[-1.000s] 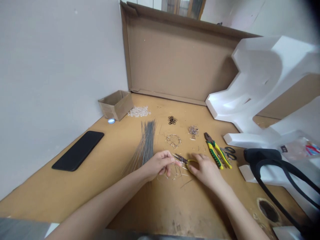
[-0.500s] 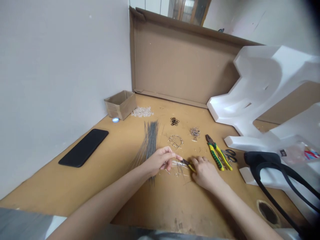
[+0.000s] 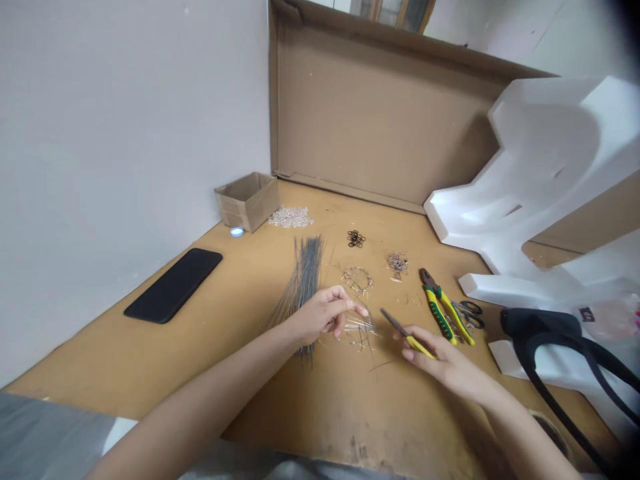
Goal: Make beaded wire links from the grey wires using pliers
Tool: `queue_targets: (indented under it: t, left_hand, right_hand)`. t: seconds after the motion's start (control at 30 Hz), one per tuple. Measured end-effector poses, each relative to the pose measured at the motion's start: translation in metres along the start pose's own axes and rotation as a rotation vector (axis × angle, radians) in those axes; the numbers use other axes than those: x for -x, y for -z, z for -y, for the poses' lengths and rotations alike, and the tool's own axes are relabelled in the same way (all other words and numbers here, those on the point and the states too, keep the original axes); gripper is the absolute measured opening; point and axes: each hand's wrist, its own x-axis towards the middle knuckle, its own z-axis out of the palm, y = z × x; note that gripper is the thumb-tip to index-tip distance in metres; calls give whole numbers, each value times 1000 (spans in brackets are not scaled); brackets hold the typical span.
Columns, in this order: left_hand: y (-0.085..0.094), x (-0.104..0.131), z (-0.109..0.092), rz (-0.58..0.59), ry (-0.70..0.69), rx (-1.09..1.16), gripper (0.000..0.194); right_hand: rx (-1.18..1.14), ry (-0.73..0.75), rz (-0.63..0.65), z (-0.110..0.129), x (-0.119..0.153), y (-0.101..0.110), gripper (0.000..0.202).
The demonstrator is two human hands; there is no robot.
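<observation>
Beside loose wires (image 3: 359, 325), pliers (image 3: 395, 323) were gripped by the right hand (image 3: 447, 360), seemingly mid-wirework, needing alignment with the left hand (image 3: 324, 313), hold unclear.

The wires (image 3: 309, 273) look like dull grey metal with a fine, bristly surface, while the small pliers (image 3: 407, 338) pair dark metal jaws with smooth yellow grips that look like plastic, much as the large pliers (image 3: 440, 308) do in yellow and green. Clear, glassy-looking bits (image 3: 291, 217) glint beside the box (image 3: 250, 203) of matt brown cardboard, the same dry paper finish as the tall panel (image 3: 375, 113). The desk (image 3: 320, 407) looks like wood, smooth with a faint sheen and scuffed near its front edge, and the foam (image 3: 545, 147) is smooth and white.
</observation>
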Motion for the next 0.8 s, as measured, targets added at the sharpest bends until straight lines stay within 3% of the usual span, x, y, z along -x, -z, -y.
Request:
queue_targets:
  t: [0.17,0.8]
  left_hand:
    - [2,-1,2,-6,12,-25,17]
    - [1,-1,2,-21,33,-33,19]
  right_hand:
    - [157,-6,-25,11,5,-7,32]
    - [236,54,-3,20,-1,-8,27]
